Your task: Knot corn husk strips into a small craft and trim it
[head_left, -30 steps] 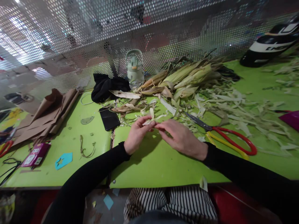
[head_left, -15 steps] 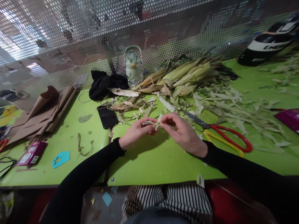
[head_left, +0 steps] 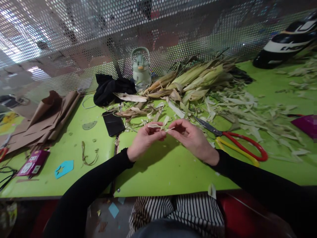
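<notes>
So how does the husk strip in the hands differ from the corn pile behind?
The husk strip is one small pale scrap, pinched between the left hand and right hand above the table; the corn pile is large, greener, whole ears lying untouched by the mesh wall. Both are corn husk.

Husk strip (head_left: 160, 126) mostly hidden between left hand (head_left: 143, 141) and right hand (head_left: 192, 138) fingertips; shape unclear. Helmet (head_left: 284, 43) cut off at right edge, magenta box (head_left: 305, 124) too. Red scissors (head_left: 3, 152) cropped at left edge. Phone (head_left: 113, 123) lower corner hidden by husk scraps. Background behind mesh panel (head_left: 74, 43) blurred.
</notes>
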The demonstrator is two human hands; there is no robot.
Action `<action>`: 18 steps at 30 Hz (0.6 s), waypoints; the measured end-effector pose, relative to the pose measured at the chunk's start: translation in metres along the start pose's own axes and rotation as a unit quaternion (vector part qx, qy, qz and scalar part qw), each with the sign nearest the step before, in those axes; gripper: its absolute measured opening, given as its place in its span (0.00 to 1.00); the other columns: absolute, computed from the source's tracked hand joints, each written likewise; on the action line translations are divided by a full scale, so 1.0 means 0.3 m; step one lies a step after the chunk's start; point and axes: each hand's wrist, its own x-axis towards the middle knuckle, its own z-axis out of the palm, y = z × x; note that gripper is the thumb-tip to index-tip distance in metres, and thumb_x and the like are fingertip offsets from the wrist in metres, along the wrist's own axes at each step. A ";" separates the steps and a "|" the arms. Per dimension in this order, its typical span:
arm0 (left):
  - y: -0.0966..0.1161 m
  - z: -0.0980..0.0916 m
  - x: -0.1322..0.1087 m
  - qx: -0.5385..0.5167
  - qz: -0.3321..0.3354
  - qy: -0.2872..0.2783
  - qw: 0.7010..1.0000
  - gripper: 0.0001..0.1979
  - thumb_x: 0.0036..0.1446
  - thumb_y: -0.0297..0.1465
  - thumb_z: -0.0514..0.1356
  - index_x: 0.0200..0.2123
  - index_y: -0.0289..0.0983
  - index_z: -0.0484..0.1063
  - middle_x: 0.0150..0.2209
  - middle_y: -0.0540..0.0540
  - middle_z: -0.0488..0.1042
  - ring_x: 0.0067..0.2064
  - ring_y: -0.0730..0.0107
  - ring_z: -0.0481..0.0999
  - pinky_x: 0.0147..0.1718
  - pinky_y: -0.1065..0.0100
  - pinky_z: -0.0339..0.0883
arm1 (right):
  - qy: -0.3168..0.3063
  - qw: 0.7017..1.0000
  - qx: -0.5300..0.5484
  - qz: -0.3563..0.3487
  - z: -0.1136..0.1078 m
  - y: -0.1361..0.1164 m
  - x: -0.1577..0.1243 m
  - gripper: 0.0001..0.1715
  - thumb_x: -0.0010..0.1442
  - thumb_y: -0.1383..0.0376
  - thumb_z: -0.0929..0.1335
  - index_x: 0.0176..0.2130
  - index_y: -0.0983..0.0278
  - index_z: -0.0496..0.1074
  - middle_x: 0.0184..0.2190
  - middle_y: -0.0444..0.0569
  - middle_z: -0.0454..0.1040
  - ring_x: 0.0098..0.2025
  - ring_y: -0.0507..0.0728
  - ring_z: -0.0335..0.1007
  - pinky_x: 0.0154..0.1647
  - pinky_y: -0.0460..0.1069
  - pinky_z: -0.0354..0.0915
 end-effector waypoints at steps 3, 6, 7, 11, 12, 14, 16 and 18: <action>0.002 0.000 -0.002 0.014 0.001 -0.003 1.000 0.20 0.48 0.33 0.72 0.42 0.34 0.70 0.26 0.55 0.73 0.28 0.78 0.75 0.33 0.71 0.68 | 0.007 0.994 -0.099 -0.053 -0.008 -0.021 0.000 0.08 0.62 0.58 0.70 0.36 0.60 0.72 0.31 0.45 0.75 0.33 0.54 0.71 0.33 0.50 0.68; 0.005 -0.001 -0.003 0.020 -0.010 -0.006 1.000 0.19 0.48 0.32 0.71 0.41 0.33 0.70 0.25 0.55 0.73 0.27 0.78 0.74 0.31 0.71 0.68 | 0.017 0.985 -0.149 -0.082 -0.013 -0.043 -0.004 0.06 0.62 0.60 0.70 0.36 0.60 0.73 0.32 0.46 0.76 0.33 0.55 0.72 0.34 0.51 0.69; 0.007 -0.001 -0.002 0.020 -0.014 -0.011 1.000 0.19 0.48 0.31 0.71 0.41 0.33 0.70 0.25 0.55 0.74 0.27 0.78 0.74 0.31 0.71 0.68 | 0.016 0.986 -0.145 -0.083 -0.015 -0.047 -0.006 0.05 0.63 0.61 0.70 0.37 0.60 0.73 0.32 0.46 0.76 0.33 0.55 0.72 0.34 0.51 0.69; 0.017 -0.001 -0.002 0.009 -0.035 -0.023 0.999 0.20 0.46 0.32 0.72 0.40 0.33 0.70 0.25 0.54 0.75 0.26 0.78 0.74 0.31 0.71 0.68 | 0.010 0.990 -0.115 -0.081 -0.025 -0.046 -0.008 0.06 0.62 0.59 0.71 0.36 0.59 0.74 0.33 0.46 0.77 0.35 0.56 0.73 0.37 0.53 0.71; 0.020 0.000 -0.002 0.001 -0.040 -0.021 0.999 0.20 0.45 0.32 0.73 0.40 0.33 0.70 0.25 0.54 0.75 0.26 0.78 0.74 0.31 0.71 0.68 | 0.016 0.992 -0.100 -0.074 -0.027 -0.041 -0.006 0.07 0.61 0.58 0.72 0.37 0.58 0.74 0.34 0.46 0.78 0.36 0.57 0.74 0.39 0.54 0.72; 0.025 0.004 -0.003 -0.025 -0.047 -0.007 0.999 0.22 0.44 0.33 0.74 0.40 0.33 0.70 0.25 0.55 0.75 0.26 0.78 0.74 0.31 0.71 0.69 | 0.026 0.997 -0.055 -0.044 -0.029 -0.026 0.000 0.13 0.58 0.57 0.74 0.42 0.58 0.74 0.37 0.47 0.78 0.39 0.57 0.75 0.41 0.54 0.72; 0.026 0.010 -0.003 -0.057 -0.046 0.014 0.997 0.23 0.42 0.34 0.74 0.40 0.34 0.70 0.26 0.55 0.75 0.26 0.79 0.74 0.32 0.72 0.69 | 0.031 0.999 -0.006 -0.004 -0.025 -0.011 0.006 0.19 0.56 0.55 0.75 0.45 0.60 0.72 0.38 0.48 0.78 0.39 0.57 0.75 0.40 0.53 0.73; 0.023 0.017 -0.004 -0.083 -0.043 0.035 0.995 0.24 0.42 0.35 0.75 0.40 0.34 0.70 0.26 0.55 0.75 0.27 0.78 0.75 0.33 0.72 0.69 | 0.032 0.999 0.020 0.029 -0.015 0.001 0.007 0.20 0.57 0.53 0.74 0.43 0.61 0.71 0.36 0.48 0.77 0.36 0.56 0.75 0.37 0.52 0.73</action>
